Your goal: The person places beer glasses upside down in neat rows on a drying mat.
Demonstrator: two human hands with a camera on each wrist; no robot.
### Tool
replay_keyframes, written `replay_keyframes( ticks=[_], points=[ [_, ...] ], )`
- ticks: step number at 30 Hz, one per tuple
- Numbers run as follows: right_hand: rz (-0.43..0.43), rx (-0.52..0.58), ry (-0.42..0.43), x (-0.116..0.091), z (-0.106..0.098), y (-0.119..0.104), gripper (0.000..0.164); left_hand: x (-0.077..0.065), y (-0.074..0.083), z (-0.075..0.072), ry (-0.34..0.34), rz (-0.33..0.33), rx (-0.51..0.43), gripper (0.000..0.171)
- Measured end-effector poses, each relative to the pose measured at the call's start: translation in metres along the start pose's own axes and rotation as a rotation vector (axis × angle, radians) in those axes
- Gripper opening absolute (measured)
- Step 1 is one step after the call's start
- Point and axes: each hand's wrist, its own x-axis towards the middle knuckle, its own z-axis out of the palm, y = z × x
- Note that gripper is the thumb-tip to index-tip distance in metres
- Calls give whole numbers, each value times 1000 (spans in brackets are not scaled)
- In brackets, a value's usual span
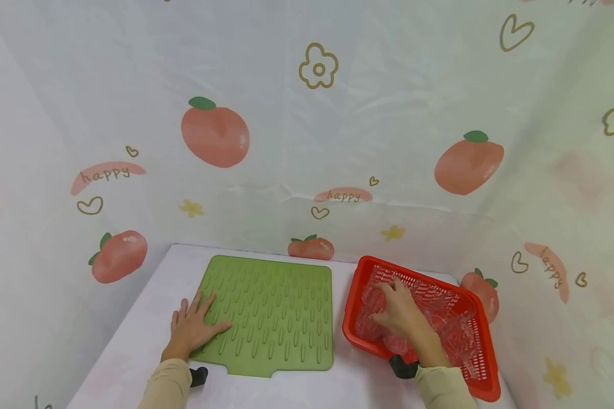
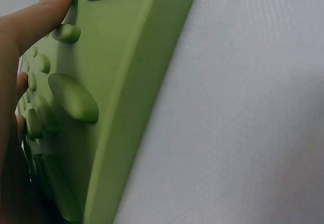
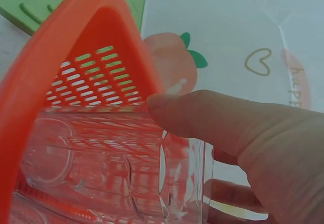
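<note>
My left hand (image 1: 190, 326) rests with spread fingers on the left edge of a green drying mat (image 1: 271, 312) with raised oval ridges. In the left wrist view its thumb (image 2: 43, 16) lies over the mat's ridges. My right hand (image 1: 401, 309) reaches into the left part of a red plastic basket (image 1: 355, 284) of clear drinking glasses. In the right wrist view it holds a clear glass (image 3: 106, 168) lying on its side, at the mouth end. The thumb (image 3: 177, 114) is at the glass's upper edge, the other fingers partly hidden beyond the rim.
Several more clear glasses (image 1: 460, 335) lie in the basket, right of my right hand. The basket stands at the right of the white table (image 1: 133, 346), beside the mat. A printed cloth (image 1: 281, 125) hangs behind the table and at both sides.
</note>
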Motion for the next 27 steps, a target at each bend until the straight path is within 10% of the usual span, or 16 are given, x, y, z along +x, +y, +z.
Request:
replay_keyframes(
  ticks=[27],
  points=[
    [-77, -41, -46, 0, -38, -13, 74, 6, 0, -3, -65, -26, 6, 103]
  ],
)
